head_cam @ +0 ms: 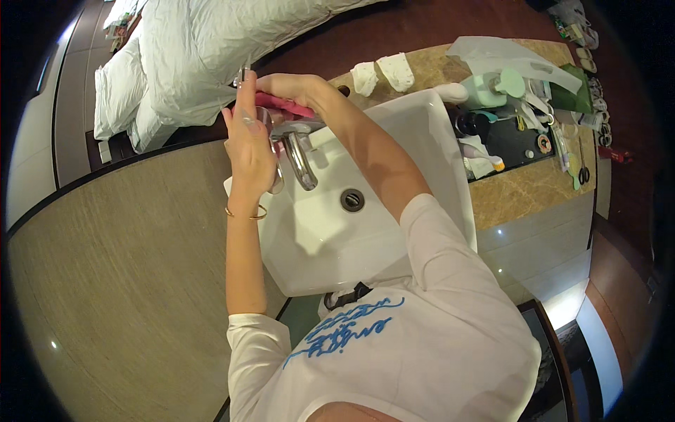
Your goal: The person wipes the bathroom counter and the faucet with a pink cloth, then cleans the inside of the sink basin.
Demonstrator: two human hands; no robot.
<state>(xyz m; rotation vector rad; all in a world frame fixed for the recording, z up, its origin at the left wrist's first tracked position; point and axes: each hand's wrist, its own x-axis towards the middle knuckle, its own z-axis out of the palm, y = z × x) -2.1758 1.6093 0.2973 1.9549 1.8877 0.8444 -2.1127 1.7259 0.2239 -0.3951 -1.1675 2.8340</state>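
Beyond the chrome faucet [299, 161], my left hand [250, 150] is raised at the back left of the white sink [364, 253]. It is around a clear container [276, 179], partly hidden by the palm, so its full shape cannot be made out. A gold bangle [247, 213] circles the left wrist. My right hand [287, 87] reaches across the basin to meet the left one. A bunched pink cloth [285, 104] shows beneath its palm. The right fingertips are hidden behind the left hand. In the basin, the dark drain [352, 200] is visible.
To the right, the marble counter [519, 203] bears a black tray [514, 145], a green pump bottle [485, 89], scissors [583, 169] and a plastic bag [506, 58]. White cloths [395, 73] lie behind the sink. Further back is a bed [195, 47]. A wall panel [126, 253] borders the left.
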